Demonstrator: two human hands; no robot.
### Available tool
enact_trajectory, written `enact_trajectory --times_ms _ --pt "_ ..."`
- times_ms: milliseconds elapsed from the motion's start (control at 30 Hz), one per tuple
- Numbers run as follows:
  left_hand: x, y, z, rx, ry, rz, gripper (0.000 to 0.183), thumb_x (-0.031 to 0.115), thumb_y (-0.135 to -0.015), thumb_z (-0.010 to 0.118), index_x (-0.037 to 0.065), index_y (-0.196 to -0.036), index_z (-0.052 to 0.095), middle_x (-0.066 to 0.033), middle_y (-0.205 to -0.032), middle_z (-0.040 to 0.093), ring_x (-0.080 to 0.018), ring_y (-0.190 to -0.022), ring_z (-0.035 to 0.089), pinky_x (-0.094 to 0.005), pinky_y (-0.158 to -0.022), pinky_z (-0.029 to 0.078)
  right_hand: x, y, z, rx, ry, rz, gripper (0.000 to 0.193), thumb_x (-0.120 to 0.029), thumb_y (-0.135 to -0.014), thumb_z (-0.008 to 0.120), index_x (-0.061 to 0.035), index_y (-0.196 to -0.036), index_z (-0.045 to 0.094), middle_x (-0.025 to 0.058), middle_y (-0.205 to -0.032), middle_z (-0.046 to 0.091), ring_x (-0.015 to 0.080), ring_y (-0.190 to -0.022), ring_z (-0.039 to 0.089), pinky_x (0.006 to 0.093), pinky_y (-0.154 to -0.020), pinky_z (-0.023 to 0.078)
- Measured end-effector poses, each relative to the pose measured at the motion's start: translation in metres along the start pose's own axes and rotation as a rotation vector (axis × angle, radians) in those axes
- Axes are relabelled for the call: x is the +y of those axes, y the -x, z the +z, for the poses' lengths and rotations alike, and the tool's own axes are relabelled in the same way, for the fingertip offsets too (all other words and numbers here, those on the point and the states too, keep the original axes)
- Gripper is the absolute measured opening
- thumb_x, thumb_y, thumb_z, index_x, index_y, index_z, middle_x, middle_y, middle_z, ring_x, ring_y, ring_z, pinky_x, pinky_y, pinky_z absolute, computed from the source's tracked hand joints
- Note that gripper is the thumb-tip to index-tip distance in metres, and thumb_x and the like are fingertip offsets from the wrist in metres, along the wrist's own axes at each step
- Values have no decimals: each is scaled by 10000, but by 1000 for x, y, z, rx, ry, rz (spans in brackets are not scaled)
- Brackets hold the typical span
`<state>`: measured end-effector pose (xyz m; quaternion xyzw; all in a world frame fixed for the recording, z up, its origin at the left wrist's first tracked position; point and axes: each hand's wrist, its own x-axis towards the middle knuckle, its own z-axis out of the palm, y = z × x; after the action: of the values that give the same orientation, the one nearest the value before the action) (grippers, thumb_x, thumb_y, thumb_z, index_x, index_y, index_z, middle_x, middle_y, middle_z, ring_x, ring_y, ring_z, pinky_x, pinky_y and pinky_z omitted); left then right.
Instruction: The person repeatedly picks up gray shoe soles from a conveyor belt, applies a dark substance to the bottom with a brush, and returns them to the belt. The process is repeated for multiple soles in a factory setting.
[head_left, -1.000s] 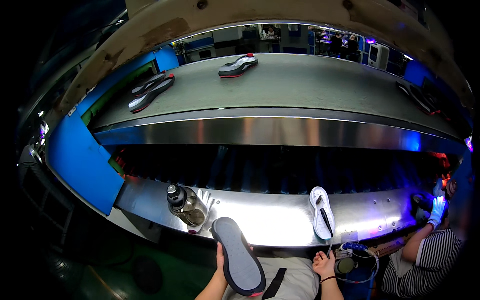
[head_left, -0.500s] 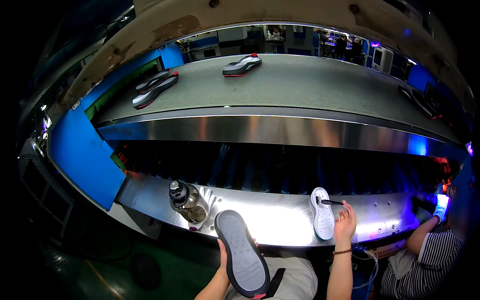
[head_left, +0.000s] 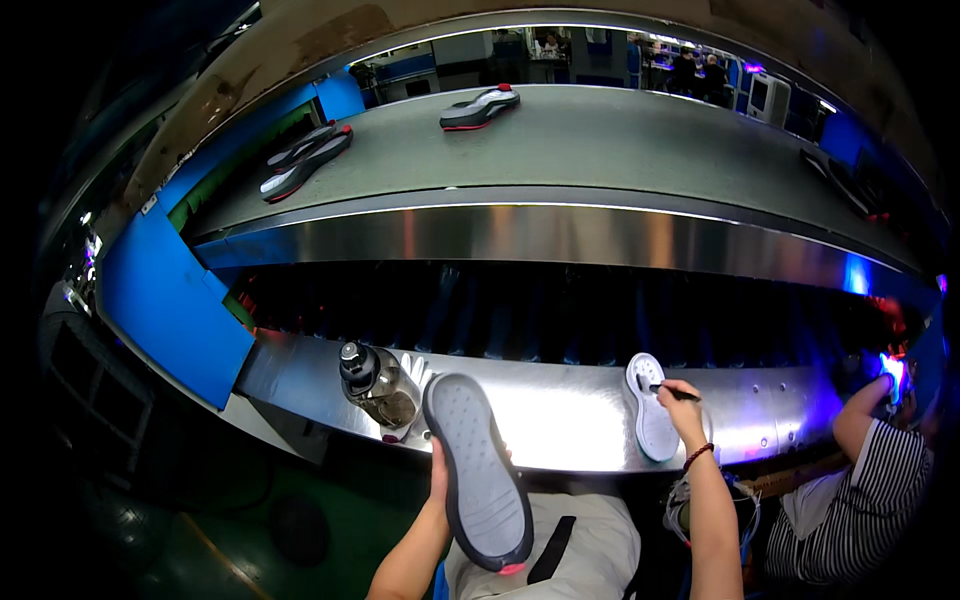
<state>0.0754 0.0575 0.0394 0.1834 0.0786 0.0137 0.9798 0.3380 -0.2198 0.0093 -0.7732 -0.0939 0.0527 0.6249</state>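
My left hand (head_left: 438, 472) is closed round a grey shoe sole (head_left: 478, 470) with a black rim and a red patch at its lower end. The sole stands nearly upright in front of my lap and hides most of the fingers. In my right hand (head_left: 684, 412) a slim black pen-like tool (head_left: 688, 396) is pinched. Its tip meets or hovers over the upper part of a white sole-shaped piece (head_left: 655, 430), which lies on the metal ledge (head_left: 560, 410); contact is too small to tell.
A dark-capped clear bottle (head_left: 388, 400) stands on the ledge, beside a white glove-like thing (head_left: 412, 368). Beyond a dark gap, a conveyor belt (head_left: 600, 140) carries several soles, one of them a grey and black sole (head_left: 480, 108). At right sits a co-worker in a striped top (head_left: 870, 500).
My right hand has turned and closed on the black tool, bringing its tip to the white piece. The whole view has shifted slightly; my left hand still holds the grey sole.
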Motion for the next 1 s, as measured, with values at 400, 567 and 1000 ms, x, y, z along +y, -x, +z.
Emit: enact_trajectory --times_ms 400,567,1000 --pt "-36 -64 79 -265 -73 -55 836 692 -794 226 38 -1312 291 -178 -1232 432 -271 -1107 471 -382 -923 404 -119 108 -5 -361 -928 29 225 45 -752 582 24 -975 565 180 -960 607 185 -812 612 248 -709 498" --pt "-59 -57 83 14 -226 26 912 750 -754 163 43 -1319 271 -152 -1245 416 -257 -1103 447 -366 -930 375 -142 106 21 -380 -562 68 199 -2 -750 611 58 -938 590 134 -865 637 162 -779 609 250 -770 466" --pt "-64 -49 75 -272 149 -130 928 751 -752 128 21 -1298 301 -170 -1207 455 -287 -1083 478 -371 -932 376 -143 85 50 -383 -554 143 233 -52 -741 633 58 -943 599 98 -772 629 117 -670 583 203 -639 458"
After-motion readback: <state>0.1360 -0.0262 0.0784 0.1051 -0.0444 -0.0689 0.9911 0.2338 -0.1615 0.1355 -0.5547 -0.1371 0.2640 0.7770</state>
